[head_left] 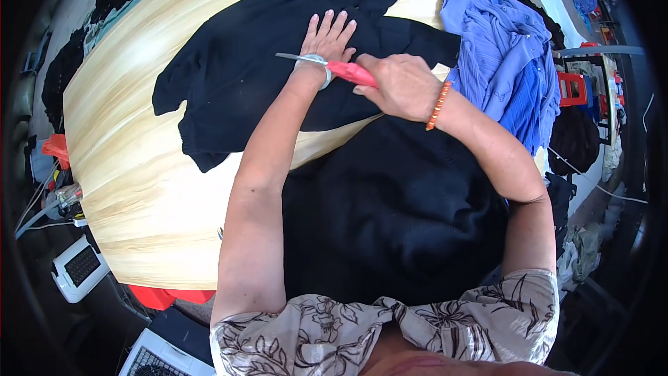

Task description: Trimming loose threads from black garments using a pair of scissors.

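A black knitted garment (243,63) with ribbed cuffs lies spread over the pale wood-grain table (139,216). My left hand (330,36) rests flat on it, fingers stretched out, a pale band round the wrist. My right hand (403,83), wearing an orange beaded bracelet, grips red-handled scissors (351,73). Their thin metal blade points left and crosses above my left wrist. More black fabric (390,216) is draped at the near side, between my forearms and over the table's near edge.
A heap of violet-blue garments (494,49) sits on the table at the right. A red stool (572,89) stands beyond it. To the left are dark clothes (66,76), an orange-red object (57,150) and a white-framed device (80,269). Cables hang at both sides.
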{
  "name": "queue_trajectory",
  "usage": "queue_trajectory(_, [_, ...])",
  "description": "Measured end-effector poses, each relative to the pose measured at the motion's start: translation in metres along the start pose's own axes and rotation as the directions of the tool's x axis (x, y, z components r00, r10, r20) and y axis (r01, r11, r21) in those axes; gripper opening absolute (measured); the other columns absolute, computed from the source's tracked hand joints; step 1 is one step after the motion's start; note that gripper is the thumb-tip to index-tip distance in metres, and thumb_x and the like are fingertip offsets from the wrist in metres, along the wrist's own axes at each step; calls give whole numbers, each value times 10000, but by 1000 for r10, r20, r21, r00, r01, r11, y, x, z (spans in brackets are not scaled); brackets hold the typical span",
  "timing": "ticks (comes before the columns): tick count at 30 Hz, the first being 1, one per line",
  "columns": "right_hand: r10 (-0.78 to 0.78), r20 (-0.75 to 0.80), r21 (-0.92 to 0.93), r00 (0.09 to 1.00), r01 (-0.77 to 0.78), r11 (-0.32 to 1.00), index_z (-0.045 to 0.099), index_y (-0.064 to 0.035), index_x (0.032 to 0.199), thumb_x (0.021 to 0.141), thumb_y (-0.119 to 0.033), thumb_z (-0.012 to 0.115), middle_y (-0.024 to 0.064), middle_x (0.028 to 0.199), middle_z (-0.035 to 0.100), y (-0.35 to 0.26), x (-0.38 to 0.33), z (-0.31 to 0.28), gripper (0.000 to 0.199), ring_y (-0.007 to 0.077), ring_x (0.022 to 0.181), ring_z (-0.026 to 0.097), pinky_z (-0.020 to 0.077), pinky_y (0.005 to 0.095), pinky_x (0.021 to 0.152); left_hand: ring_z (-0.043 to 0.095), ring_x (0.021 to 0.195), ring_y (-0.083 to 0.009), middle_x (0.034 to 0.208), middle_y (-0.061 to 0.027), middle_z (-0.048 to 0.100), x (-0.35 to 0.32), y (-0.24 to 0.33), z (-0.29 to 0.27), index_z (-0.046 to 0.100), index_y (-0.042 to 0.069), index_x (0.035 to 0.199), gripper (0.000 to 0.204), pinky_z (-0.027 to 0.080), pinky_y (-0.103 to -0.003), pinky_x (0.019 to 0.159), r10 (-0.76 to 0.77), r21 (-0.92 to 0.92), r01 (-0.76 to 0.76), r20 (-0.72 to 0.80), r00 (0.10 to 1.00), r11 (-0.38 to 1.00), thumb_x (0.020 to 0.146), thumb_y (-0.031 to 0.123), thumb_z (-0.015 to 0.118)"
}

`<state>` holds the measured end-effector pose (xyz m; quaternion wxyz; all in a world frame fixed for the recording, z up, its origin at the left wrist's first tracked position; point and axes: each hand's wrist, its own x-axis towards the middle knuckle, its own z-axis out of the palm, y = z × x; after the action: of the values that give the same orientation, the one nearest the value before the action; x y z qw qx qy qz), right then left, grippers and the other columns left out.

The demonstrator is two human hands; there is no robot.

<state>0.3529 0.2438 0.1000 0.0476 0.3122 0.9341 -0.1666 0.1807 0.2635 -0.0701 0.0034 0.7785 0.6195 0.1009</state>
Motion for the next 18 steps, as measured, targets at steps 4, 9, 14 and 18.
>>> queue_trajectory(4, [41, -86, -97, 996, -49, 994, 601, -35, 1001, 868, -303, 651, 180, 763, 676, 4, 0, 6, 303, 349, 774, 684, 541, 439, 683, 186, 1466, -290, 1569, -88, 267, -7, 3, -3, 369, 165, 1478, 583, 81, -491, 1190, -34, 42, 31, 62, 997, 999, 956, 389, 498])
queue_trajectory(9, [364, -10, -278, 931, -353, 894, 571, -47, 1022, 870, -316, 650, 190, 842, 680, 62, -26, -10, 319, 367, 823, 679, 538, 469, 709, 203, 1460, -288, 1565, -88, 274, -11, 13, -12, 362, 160, 1479, 562, 98, -462, 1196, -40, 63, 37, 60, 997, 997, 972, 379, 466])
queue_trajectory(14, [96, 36, -84, 995, -93, 992, 574, -37, 1032, 855, -336, 666, 216, 827, 669, 15, -21, -17, 359, 395, 842, 661, 522, 488, 737, 191, 1465, -289, 1568, -94, 266, -13, 7, -8, 369, 145, 1474, 566, 96, -469, 1193, -58, 49, 56, 43, 997, 997, 966, 372, 476])
queue_trajectory(18, [-101, 116, -2, 988, 101, 995, 551, -26, 1073, 871, -260, 654, 199, 756, 663, -26, -7, -7, 326, 379, 773, 667, 526, 467, 677, 262, 1435, -313, 1523, -122, 347, -24, 1, -4, 416, 112, 1435, 623, 142, -473, 1187, -46, -159, 40, -32, 998, 986, 886, 322, 621])
